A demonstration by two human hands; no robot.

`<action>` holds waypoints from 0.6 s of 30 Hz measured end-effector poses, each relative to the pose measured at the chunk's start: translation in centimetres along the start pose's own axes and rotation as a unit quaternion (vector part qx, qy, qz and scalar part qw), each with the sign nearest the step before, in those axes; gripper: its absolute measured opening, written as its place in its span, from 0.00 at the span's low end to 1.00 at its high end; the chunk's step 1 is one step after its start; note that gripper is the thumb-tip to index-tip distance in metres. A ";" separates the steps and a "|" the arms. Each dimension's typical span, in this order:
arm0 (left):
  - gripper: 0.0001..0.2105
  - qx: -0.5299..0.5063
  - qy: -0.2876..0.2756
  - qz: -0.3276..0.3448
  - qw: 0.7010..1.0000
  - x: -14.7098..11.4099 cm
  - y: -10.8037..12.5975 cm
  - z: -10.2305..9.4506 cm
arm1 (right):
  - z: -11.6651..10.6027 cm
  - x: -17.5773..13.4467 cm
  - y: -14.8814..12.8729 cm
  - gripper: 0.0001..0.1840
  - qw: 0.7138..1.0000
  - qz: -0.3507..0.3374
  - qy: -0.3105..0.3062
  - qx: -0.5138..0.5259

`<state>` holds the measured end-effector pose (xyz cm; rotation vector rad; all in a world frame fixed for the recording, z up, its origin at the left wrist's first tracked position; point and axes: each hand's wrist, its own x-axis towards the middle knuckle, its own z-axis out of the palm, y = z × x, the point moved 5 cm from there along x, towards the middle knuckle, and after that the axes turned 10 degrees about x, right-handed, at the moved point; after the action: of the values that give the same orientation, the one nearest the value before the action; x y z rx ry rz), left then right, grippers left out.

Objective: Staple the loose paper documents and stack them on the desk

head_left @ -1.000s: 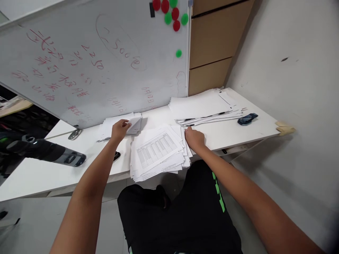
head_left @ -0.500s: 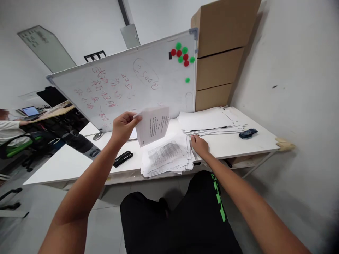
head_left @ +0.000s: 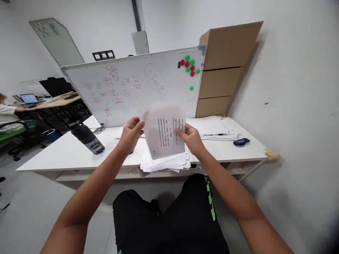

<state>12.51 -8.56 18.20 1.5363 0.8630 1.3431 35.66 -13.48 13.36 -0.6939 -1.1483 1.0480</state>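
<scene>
A printed sheet of paper (head_left: 164, 137) is held up between my two hands, above a messy paper stack (head_left: 169, 163) at the desk's front edge. My left hand (head_left: 131, 133) pinches its left edge, thumb in front. At the right edge, my right hand (head_left: 192, 138) grips it with the thumb over the printed side. Whether more than one sheet is held, I cannot tell. The top of the stack is hidden behind the raised paper, and so is most of the black stapler-like object left of the stack.
A dark bottle (head_left: 87, 137) stands on the white desk (head_left: 66, 155) at left. Behind leans a whiteboard (head_left: 119, 95) with magnets, beside stacked cardboard boxes (head_left: 222, 70). More paper (head_left: 212, 123) and a dark blue object (head_left: 241, 141) lie to the right. A person (head_left: 9, 114) sits far left.
My right hand has risen from beside the stack and taken hold of the sheet's right edge. The sheet and my left hand have shifted slightly right. The camera view has shifted.
</scene>
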 end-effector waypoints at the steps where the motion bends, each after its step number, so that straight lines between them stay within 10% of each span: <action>1: 0.22 -0.022 -0.026 -0.027 0.999 -0.2 -1.0 0.1 | 0.0 0.4 0.4 0.21 1.000 -0.012 0.016 0.001; 7: 0.23 -0.034 -0.097 -0.164 0.981 -2.1 -8.5 1.0 | 1.1 0.9 4.5 0.20 1.000 0.029 0.006 -0.009; 18: 0.21 0.071 -0.010 -0.099 0.992 -3.0 -12.3 0.7 | 0.3 -0.8 8.4 0.25 0.968 0.046 0.047 -0.241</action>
<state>13.30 -7.02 5.69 1.5238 1.0893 1.1416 32.83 -11.01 5.75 -1.1779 -1.3102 0.8033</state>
